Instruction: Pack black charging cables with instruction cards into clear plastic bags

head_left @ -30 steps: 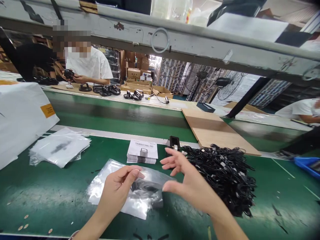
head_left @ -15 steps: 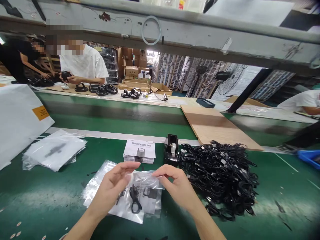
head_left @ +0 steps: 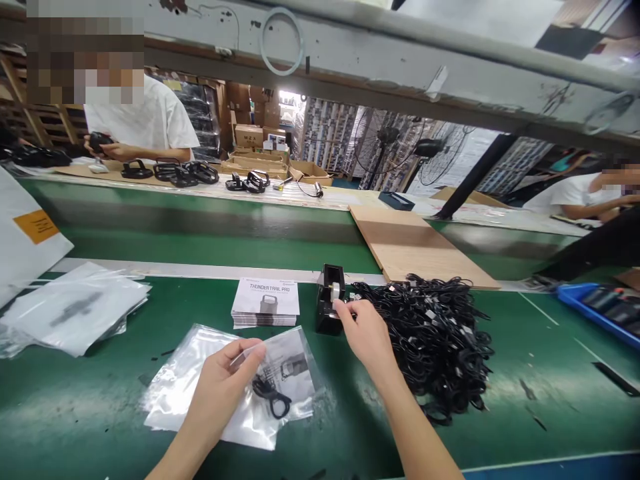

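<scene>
My left hand [head_left: 227,377] pinches the top edge of a clear plastic bag [head_left: 306,363], tilted over the bench. Inside the bag lie a coiled black cable [head_left: 275,399] and a folded printed leaflet. Under it is a stack of clear bags [head_left: 173,393]. My right hand [head_left: 367,330] is at the black tape dispenser [head_left: 329,320], thumb and forefinger closed on the tape at its front; the tape's end is mostly hidden by the fingers. Behind the bag stands a stack of printed leaflets [head_left: 267,297].
A tangled heap of black cables [head_left: 440,347] lies right of the dispenser. More bags [head_left: 80,307] lie at the left. A wooden board [head_left: 420,243] slopes behind, and a blue tray [head_left: 595,310] is at far right. A co-worker [head_left: 145,120] handles a black object across the bench.
My right hand has let go of the bag and moved right and up to the tape dispenser. My left hand keeps the bag, now tilted. The view has shifted right.
</scene>
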Tool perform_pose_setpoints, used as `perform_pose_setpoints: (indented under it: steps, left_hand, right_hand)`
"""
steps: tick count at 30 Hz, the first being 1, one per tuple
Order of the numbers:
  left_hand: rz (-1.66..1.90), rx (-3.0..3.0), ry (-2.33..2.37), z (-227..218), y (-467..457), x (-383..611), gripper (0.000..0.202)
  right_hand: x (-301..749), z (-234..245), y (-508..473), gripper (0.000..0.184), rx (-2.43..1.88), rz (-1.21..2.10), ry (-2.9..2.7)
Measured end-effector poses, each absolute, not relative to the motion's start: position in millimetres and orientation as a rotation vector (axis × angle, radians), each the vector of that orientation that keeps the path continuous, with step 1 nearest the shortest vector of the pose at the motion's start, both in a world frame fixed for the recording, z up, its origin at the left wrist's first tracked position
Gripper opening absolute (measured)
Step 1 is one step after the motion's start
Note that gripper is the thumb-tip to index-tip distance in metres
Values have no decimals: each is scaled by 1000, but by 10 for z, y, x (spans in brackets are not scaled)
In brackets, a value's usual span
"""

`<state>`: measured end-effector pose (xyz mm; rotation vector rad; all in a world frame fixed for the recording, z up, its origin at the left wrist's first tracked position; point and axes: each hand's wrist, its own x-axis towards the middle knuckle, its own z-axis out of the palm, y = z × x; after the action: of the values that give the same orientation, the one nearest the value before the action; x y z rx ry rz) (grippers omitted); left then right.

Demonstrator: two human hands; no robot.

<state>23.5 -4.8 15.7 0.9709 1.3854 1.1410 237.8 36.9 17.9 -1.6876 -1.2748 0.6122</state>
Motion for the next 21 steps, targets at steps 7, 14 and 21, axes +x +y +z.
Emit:
perform_pose_setpoints:
  steps: [7, 14, 21]
  left_hand:
    - [1177, 863, 1415, 139, -23, 240, 37]
    - [1168, 934, 1416, 83, -21, 246, 39]
    - [1178, 1060, 1446, 80, -67, 272, 30]
  right_hand:
    - [2218, 18, 317, 33, -1499, 910, -1107]
    - [2191, -141, 120, 27, -1656, 619, -1237]
    - [1930, 162, -263, 29, -1376, 1179, -1326]
